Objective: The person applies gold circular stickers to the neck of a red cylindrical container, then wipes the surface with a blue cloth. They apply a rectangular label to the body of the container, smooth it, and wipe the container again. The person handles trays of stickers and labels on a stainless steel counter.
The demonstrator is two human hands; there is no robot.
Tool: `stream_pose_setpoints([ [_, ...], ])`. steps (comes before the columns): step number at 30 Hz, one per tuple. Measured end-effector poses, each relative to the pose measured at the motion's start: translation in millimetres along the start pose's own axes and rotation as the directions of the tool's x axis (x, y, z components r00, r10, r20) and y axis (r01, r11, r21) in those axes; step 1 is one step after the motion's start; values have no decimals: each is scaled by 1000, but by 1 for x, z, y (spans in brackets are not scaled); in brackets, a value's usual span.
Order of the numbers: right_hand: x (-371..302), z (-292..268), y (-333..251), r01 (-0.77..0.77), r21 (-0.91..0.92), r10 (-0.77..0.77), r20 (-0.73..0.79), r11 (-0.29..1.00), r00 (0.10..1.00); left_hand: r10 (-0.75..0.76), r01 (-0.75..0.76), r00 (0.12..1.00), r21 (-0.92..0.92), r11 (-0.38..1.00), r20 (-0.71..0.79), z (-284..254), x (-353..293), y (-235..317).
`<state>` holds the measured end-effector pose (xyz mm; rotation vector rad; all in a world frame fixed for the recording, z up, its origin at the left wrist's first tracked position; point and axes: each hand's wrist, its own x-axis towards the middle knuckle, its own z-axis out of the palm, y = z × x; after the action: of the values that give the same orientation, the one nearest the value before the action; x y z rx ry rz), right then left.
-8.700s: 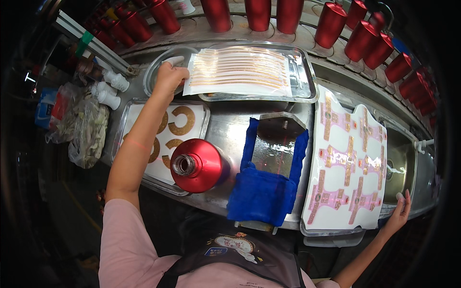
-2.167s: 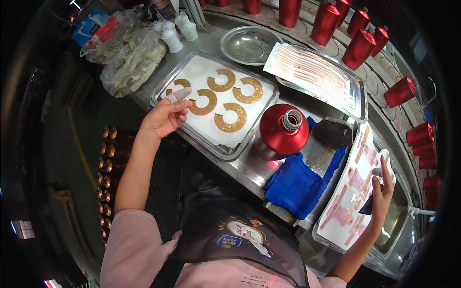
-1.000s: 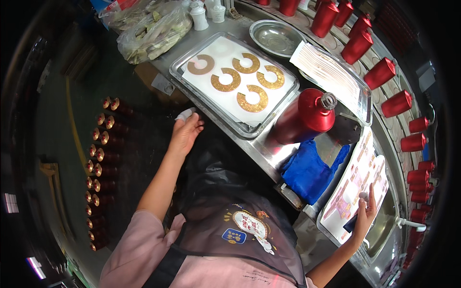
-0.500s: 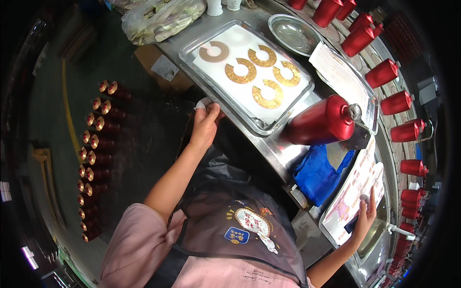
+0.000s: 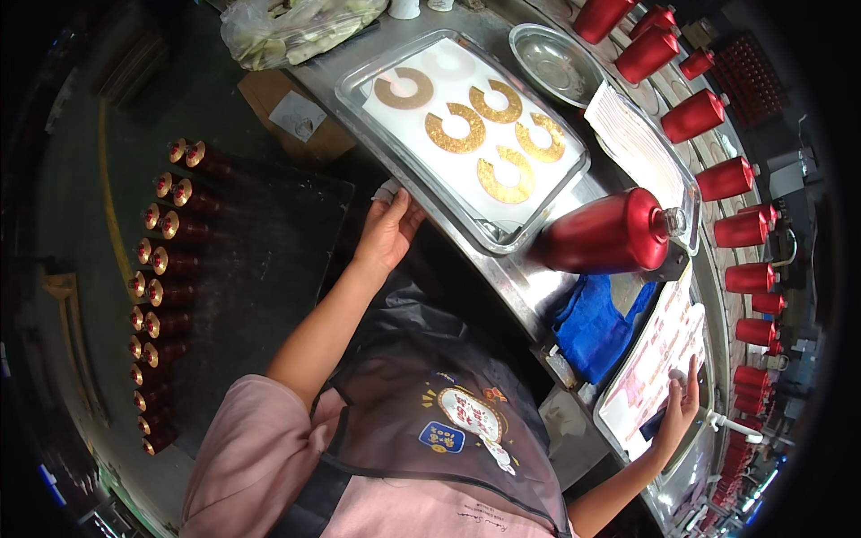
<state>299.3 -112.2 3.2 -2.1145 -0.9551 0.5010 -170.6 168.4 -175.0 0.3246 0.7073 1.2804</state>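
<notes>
1. At the near edge of the steel bench (image 5: 529, 287), a long steel tray (image 5: 408, 193) is gripped at its near left corner by the left hand (image 5: 387, 235); its long axis runs from that hand away toward the upper right, and it lies flat.
2. On the tray a white sheet (image 5: 448, 112) with five gold ring stickers (image 5: 456, 127) is carried, just beyond the fingertips.
3. The left hand's fingers are curled over the tray's rim, thumb up along the edge; something small and white is pinched at the fingertips, too small to identify.
4. The right hand (image 5: 679, 412) is laid with fingers spread on a sheet of pink labels (image 5: 659, 354), well apart from the left.
5. Between the two hands, a red bottle (image 5: 610, 235) lies on its side, neck pointing right, beside a blue cloth (image 5: 596, 327).
6. Beyond the tray, a round steel dish (image 5: 554, 63) and a row of upright red bottles (image 5: 717, 179) are seen.
7. Compared with half a second ago, both hands are found on the same things; only the view has shifted slightly.
</notes>
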Motion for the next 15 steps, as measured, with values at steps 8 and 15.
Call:
stream_pose_setpoints([
  [8, 11, 23, -28, 122, 38, -124, 55, 992, 991, -4, 4, 1000, 11, 1000, -18, -1, 0, -7],
  [15, 3, 1, -21, 123, -34, -123, -18, 992, 992, -242, 252, 957, -44, 967, 158, -29, -28, 25],
])
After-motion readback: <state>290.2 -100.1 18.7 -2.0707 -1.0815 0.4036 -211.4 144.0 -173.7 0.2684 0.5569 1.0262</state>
